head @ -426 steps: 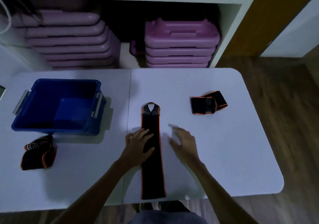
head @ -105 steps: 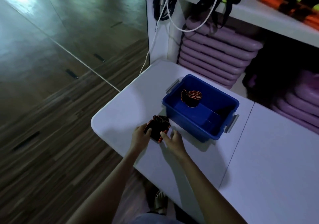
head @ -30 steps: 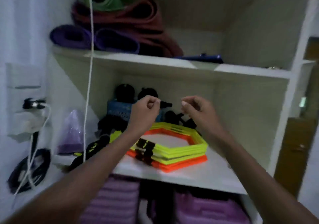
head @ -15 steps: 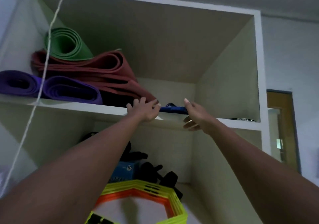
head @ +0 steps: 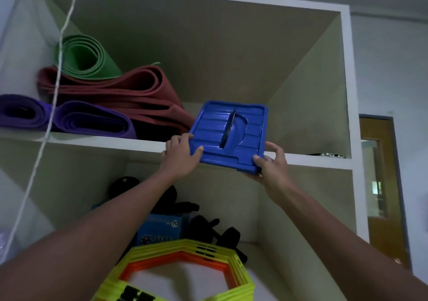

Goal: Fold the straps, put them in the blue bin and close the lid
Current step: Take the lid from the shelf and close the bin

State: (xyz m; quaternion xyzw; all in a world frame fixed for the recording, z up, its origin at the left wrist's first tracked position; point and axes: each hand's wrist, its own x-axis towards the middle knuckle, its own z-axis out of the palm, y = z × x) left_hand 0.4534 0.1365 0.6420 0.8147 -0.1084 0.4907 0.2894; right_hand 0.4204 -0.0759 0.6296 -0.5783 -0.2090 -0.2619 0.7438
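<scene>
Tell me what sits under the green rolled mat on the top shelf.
The green rolled mat rests on a folded red mat. Below and in front of that lie two purple rolled mats. Whatever sits behind the pile, deeper on the shelf, is hidden.

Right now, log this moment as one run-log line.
step: fetching lid | left hand: gripping blue bin lid | right hand: gripping lid | lid: tilted, at upper shelf edge | bin: out of view

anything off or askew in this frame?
Nothing damaged or spilled. The blue lid is tilted, held at its near corners by the left hand and right hand at the upper shelf edge. The bin is out of view.
</scene>
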